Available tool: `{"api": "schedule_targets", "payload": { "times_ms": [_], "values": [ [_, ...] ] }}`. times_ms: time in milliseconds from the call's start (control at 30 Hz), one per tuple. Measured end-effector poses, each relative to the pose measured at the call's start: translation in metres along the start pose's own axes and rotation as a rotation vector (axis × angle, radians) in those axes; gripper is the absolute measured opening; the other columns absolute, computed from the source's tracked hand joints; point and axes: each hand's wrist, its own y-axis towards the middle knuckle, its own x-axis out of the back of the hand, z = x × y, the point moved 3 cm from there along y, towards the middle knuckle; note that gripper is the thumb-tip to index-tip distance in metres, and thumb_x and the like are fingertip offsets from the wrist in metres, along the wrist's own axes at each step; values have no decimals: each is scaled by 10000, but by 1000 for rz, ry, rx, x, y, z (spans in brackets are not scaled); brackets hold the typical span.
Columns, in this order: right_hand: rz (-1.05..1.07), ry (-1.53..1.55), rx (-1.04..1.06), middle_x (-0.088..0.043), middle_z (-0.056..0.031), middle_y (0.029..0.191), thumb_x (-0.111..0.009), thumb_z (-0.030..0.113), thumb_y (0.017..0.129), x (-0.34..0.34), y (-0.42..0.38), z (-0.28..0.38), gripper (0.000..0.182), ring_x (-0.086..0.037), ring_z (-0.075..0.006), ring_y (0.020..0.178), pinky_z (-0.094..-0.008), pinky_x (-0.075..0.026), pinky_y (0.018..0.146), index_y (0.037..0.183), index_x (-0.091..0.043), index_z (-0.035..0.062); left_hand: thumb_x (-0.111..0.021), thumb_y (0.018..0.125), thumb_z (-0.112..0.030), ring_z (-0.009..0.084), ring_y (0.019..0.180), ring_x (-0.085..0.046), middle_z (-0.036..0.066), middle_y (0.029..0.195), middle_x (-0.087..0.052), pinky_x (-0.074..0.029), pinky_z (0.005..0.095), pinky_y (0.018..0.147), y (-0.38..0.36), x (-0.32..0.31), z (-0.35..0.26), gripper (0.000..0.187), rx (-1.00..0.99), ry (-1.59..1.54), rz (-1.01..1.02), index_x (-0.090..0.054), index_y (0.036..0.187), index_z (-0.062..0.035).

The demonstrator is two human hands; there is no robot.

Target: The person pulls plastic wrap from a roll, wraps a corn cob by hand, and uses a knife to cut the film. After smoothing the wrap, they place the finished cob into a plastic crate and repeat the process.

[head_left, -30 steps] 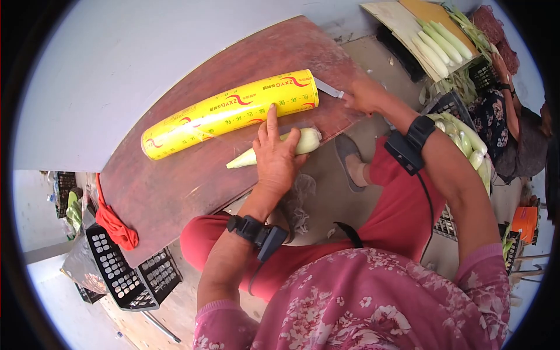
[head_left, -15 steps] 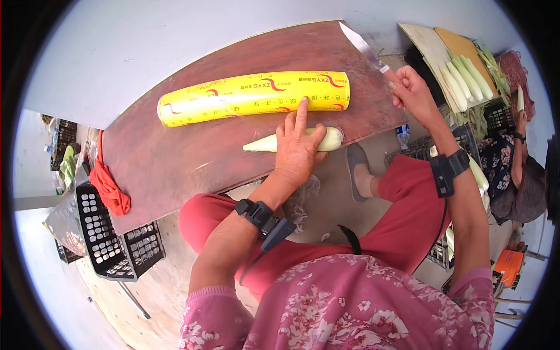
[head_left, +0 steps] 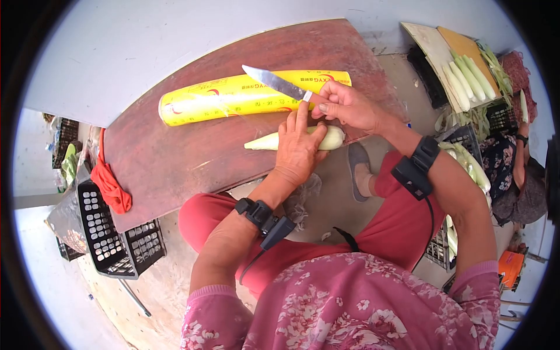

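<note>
A pale green ear of corn in its husk (head_left: 262,142) lies on the red-brown table (head_left: 175,169), its tapered end pointing left. My left hand (head_left: 297,143) presses down over its thicker part, thumb on the near right side and index finger stretched toward the yellow roll of cling film (head_left: 227,97). Pinched in my right hand (head_left: 350,108) is a knife (head_left: 274,80) by its reddish handle. Its blade points up and left across the roll, above my left index finger.
Black plastic crates (head_left: 116,233) stand left of the table, by a red cloth (head_left: 111,186) over its edge. On the right, several more ears (head_left: 469,81) lie on a board, and another person (head_left: 519,157) sits with a hand raised.
My right hand has swung left and inward with the knife, from beyond the table's right edge to over the roll. My left hand stays on the corn.
</note>
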Motion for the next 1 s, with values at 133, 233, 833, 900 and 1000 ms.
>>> {"api": "schedule_targets", "payload": {
  "times_ms": [133, 233, 833, 900, 1000],
  "values": [
    [11, -48, 4, -619, -59, 1044, -550, 107, 974, -1, 3, -6, 146, -586, -104, 969, -267, -493, 858, 1091, -500, 35, -826, 618, -237, 383, 1166, -432, 212, 1323, -386, -401, 464, 913, 0, -1, 0, 615, -4, 1, -21, -606, 1184, -139],
    [19, -101, 32, -621, -58, 1068, -553, 78, 963, 0, 4, -6, 167, -584, -101, 983, -266, -493, 866, 1119, -522, 26, -813, 629, -246, 333, 1076, -471, 158, 1203, -469, -406, 445, 868, 0, 0, 0, 621, -32, -1, -17, -594, 1196, -120],
    [16, -638, 257, -698, -115, 1010, -592, 77, 895, -10, -3, 21, 215, -664, -210, 931, -309, -504, 852, 1087, -663, 12, -815, 604, -237, 279, 987, -495, 83, 1079, -525, -388, 414, 852, -5, 0, -2, 658, -122, 76, -51, -551, 1187, -83],
    [25, -673, 261, -696, -127, 1005, -591, 72, 891, -11, -3, 19, 216, -667, -232, 934, -319, -507, 849, 1085, -661, 9, -816, 598, -223, 282, 992, -494, 85, 1080, -525, -386, 414, 855, -6, 1, -2, 647, -127, 74, -61, -547, 1169, -77],
    [23, -666, 298, -699, -158, 971, -601, 111, 892, -12, -1, 16, 197, -670, -290, 911, -355, -514, 816, 1047, -668, 10, -816, 594, -201, 289, 1000, -494, 89, 1080, -524, -385, 415, 860, -7, 3, -2, 618, -125, 32, -53, -541, 1132, -68]
  ]
}}
